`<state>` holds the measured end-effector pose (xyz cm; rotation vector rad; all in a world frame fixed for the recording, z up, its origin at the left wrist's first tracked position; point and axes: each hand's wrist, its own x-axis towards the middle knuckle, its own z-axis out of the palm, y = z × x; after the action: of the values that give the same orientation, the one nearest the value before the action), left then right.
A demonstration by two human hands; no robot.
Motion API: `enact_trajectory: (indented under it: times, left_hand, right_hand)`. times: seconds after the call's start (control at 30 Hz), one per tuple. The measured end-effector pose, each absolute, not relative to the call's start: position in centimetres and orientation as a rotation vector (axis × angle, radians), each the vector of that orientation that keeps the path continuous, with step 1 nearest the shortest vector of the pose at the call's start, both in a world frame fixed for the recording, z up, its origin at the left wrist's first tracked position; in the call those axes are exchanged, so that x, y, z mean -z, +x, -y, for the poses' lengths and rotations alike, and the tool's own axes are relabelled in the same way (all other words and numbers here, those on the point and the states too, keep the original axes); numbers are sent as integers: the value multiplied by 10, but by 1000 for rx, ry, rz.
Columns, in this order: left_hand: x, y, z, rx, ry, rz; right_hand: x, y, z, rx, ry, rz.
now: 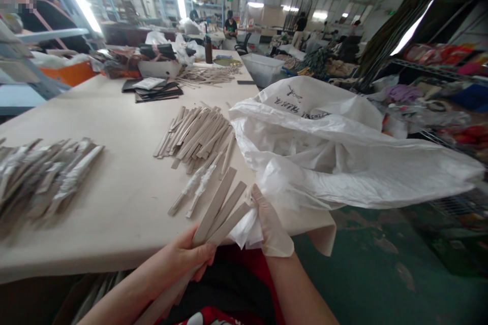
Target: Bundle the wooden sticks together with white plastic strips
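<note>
My bare left hand (198, 253) is closed around a few long flat beige strips (220, 208), which fan apart at their upper ends. My right hand (269, 223), in a pale glove, pinches a thin white plastic sheet (247, 229) beside the strip ends. Just beyond, two strips wrapped in white plastic (198, 188) lie on the table (133, 193). A loose heap of similar strips (202, 134) spreads behind them. To the right, a big white sack (354, 162) with black handwriting lies with its mouth open toward me.
Plastic-wrapped strip bundles (49, 172) lie at the left. Farther back are dark flat pieces (156, 92), a dark bottle (208, 50) and a white bin (263, 68). Shelves with bagged goods (438, 61) stand at the right. Other people (230, 25) are in the background.
</note>
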<state>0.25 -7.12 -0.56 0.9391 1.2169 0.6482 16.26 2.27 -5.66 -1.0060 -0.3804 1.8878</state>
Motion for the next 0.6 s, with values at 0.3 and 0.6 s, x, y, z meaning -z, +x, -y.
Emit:
enact_trajectory:
  times: [0.3,0.6]
  left_hand:
    - [7,0,63,-652,720,-1160]
    - [21,10,54,-748,920,-1281]
  right_hand:
    - [47,157,-9,-1749,-1084,348]
    - [53,158,-3,-1743,-1026,347]
